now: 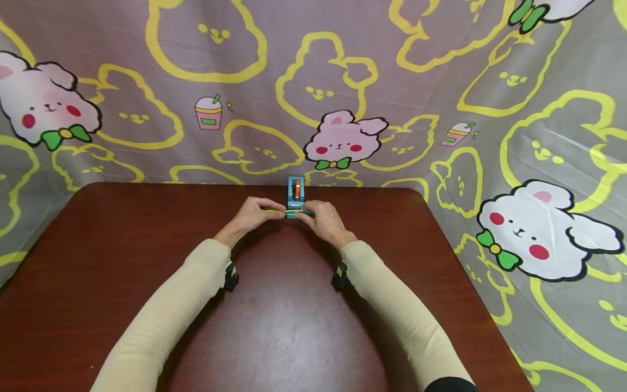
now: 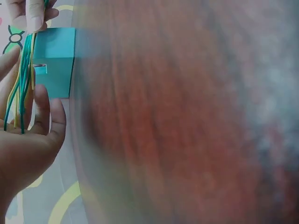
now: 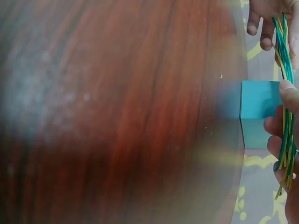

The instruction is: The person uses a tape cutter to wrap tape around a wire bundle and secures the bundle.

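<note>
A thin bundle of green and yellow wire-like strands [image 1: 299, 212] is held level above the far part of the table. My right hand [image 1: 324, 219] pinches it between thumb and fingers, with strand ends trailing past the palm in the right wrist view. The left hand [image 2: 32, 149] lies around the other end, its fingers apart and loosely bent. Strand ends reach its palm, and no firm pinch shows there. Just beyond the hands stands a blue tape dispenser [image 1: 292, 181] with an orange core [image 1: 297, 189]; the hands and bundle partly cover its near end.
The brown wooden table [image 1: 274, 316] reaches back to a hanging cloth [image 1: 254, 103] printed with rabbits and yellow outlines. Cloth also hangs along the right side. The dispenser sits near the table's back edge. A few tiny specks [image 3: 221, 76] lie on the tabletop.
</note>
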Demonstrator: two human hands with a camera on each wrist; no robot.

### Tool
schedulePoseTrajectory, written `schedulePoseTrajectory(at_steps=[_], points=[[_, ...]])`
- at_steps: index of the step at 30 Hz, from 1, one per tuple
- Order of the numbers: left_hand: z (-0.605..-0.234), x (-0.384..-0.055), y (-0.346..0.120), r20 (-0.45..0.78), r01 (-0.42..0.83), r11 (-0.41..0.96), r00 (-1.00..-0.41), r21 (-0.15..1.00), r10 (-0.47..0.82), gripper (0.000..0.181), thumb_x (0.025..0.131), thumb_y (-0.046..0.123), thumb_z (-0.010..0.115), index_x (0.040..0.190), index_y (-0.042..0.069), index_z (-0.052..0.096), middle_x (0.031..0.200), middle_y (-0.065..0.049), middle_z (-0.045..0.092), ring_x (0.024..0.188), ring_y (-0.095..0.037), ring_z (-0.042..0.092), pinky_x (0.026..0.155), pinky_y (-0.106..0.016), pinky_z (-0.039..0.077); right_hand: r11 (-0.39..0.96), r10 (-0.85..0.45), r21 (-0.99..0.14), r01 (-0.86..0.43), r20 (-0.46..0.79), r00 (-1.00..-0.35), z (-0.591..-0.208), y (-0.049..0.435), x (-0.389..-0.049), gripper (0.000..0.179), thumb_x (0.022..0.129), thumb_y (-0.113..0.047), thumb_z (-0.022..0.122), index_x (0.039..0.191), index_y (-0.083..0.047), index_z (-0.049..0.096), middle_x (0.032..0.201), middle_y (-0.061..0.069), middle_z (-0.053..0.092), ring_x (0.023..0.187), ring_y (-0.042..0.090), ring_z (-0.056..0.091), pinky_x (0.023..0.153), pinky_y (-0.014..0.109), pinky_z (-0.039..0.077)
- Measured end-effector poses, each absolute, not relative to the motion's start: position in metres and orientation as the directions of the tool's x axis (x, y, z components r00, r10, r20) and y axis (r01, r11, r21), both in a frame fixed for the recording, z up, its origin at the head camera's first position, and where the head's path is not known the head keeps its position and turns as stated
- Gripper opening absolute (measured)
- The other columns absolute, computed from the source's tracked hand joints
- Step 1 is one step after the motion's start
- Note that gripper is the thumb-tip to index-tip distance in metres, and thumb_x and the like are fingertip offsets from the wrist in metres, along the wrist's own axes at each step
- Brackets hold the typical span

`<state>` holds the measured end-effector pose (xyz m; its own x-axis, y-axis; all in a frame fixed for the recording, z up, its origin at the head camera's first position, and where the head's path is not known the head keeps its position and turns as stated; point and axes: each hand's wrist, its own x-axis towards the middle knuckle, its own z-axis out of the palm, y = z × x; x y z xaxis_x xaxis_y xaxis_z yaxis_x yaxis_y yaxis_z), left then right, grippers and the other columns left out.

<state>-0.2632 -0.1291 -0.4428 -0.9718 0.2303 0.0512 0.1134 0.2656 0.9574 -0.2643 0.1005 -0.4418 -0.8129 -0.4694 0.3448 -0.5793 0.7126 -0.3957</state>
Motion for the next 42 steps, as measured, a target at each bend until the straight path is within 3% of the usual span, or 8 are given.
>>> schedulePoseTrajectory(at_steps=[7, 14, 19, 24, 32, 35, 38, 42], points=[[-0.437, -0.264, -0.133, 0.024, 0.104, 0.303, -0.966, 0.947, 0.258, 0.026, 0.09, 0.022, 0.078, 0.106, 0.001, 0.078, 0.107, -0.013, 0.074, 0.108, -0.025, 0.062, 0.095, -0.039, 0.047, 0.679, -0.49, -0.408, -0.61, 0.367, -0.791, -0.444, 0.103, -0.267, 0.02, 0.096, -0.029, 0.071, 0.102, -0.011, 0.077, 0.102, 0.001, 0.072, 0.093, 0.015, 0.067, 0.083, 0.033, 0.054], [-0.43, -0.27, -0.129, -0.019, 0.072, 0.403, -0.976, 0.912, 0.217, 0.038, 0.095, 0.039, 0.071, 0.104, 0.003, 0.079, 0.107, -0.009, 0.072, 0.097, -0.022, 0.057, 0.081, -0.035, 0.045, 0.67, -0.502, -0.416, -0.615, 0.357, -0.788, -0.445, 0.105, -0.269, 0.019, 0.096, -0.027, 0.07, 0.104, -0.01, 0.077, 0.103, 0.002, 0.072, 0.095, 0.016, 0.067, 0.084, 0.033, 0.054], [-0.425, -0.278, -0.117, -0.012, 0.088, 0.484, -0.98, 0.87, 0.199, 0.046, 0.095, 0.048, 0.067, 0.09, 0.004, 0.081, 0.074, -0.002, 0.068, 0.07, -0.015, 0.049, 0.064, -0.03, 0.04, 0.665, -0.5, -0.438, -0.605, 0.34, -0.796, -0.446, 0.106, -0.27, 0.019, 0.096, -0.026, 0.069, 0.103, -0.01, 0.077, 0.102, 0.002, 0.072, 0.092, 0.015, 0.066, 0.082, 0.033, 0.054], [-0.424, -0.287, -0.106, -0.105, 0.01, 0.582, -0.981, 0.813, 0.163, 0.061, 0.09, 0.061, 0.066, 0.068, 0.005, 0.075, 0.05, 0.005, 0.047, 0.052, -0.011, 0.036, 0.052, -0.027, 0.031, 0.659, -0.503, -0.455, -0.6, 0.326, -0.8, -0.447, 0.106, -0.269, 0.017, 0.097, -0.026, 0.069, 0.102, -0.012, 0.077, 0.098, -0.001, 0.071, 0.087, 0.013, 0.065, 0.078, 0.031, 0.053], [-0.417, -0.293, -0.097, -0.201, -0.077, 0.751, -0.977, 0.656, 0.076, 0.063, 0.083, 0.07, 0.068, 0.059, 0.012, 0.06, 0.055, 0.002, 0.045, 0.058, -0.016, 0.045, 0.055, -0.031, 0.037, 0.65, -0.519, -0.448, -0.614, 0.329, -0.789, -0.45, 0.106, -0.269, 0.013, 0.097, -0.025, 0.069, 0.093, -0.014, 0.075, 0.089, -0.004, 0.067, 0.079, 0.011, 0.061, 0.074, 0.03, 0.051], [-0.413, -0.294, -0.095, -0.208, -0.082, 0.78, -0.976, 0.62, 0.063, 0.061, 0.081, 0.07, 0.07, 0.061, 0.012, 0.063, 0.057, 0.002, 0.048, 0.062, -0.018, 0.048, 0.056, -0.033, 0.038, 0.644, -0.528, -0.449, -0.62, 0.326, -0.784, -0.449, 0.106, -0.27, 0.014, 0.097, -0.025, 0.069, 0.094, -0.014, 0.076, 0.089, -0.004, 0.068, 0.079, 0.011, 0.061, 0.073, 0.03, 0.051], [-0.41, -0.294, -0.095, -0.225, -0.101, 0.778, -0.973, 0.621, 0.053, 0.06, 0.08, 0.068, 0.072, 0.063, 0.011, 0.066, 0.057, 0.001, 0.049, 0.063, -0.02, 0.049, 0.057, -0.034, 0.039, 0.64, -0.534, -0.451, -0.622, 0.322, -0.782, -0.449, 0.106, -0.271, 0.016, 0.097, -0.026, 0.069, 0.094, -0.012, 0.076, 0.088, -0.003, 0.068, 0.077, 0.011, 0.06, 0.072, 0.03, 0.05], [-0.41, -0.295, -0.094, -0.271, -0.146, 0.714, -0.961, 0.685, 0.063, 0.059, 0.081, 0.064, 0.074, 0.067, 0.008, 0.065, 0.058, 0.0, 0.051, 0.064, -0.024, 0.061, 0.062, -0.037, 0.051, 0.641, -0.534, -0.45, -0.622, 0.321, -0.782, -0.449, 0.106, -0.272, 0.016, 0.097, -0.026, 0.069, 0.094, -0.012, 0.076, 0.089, -0.003, 0.068, 0.076, 0.01, 0.06, 0.071, 0.029, 0.05]])
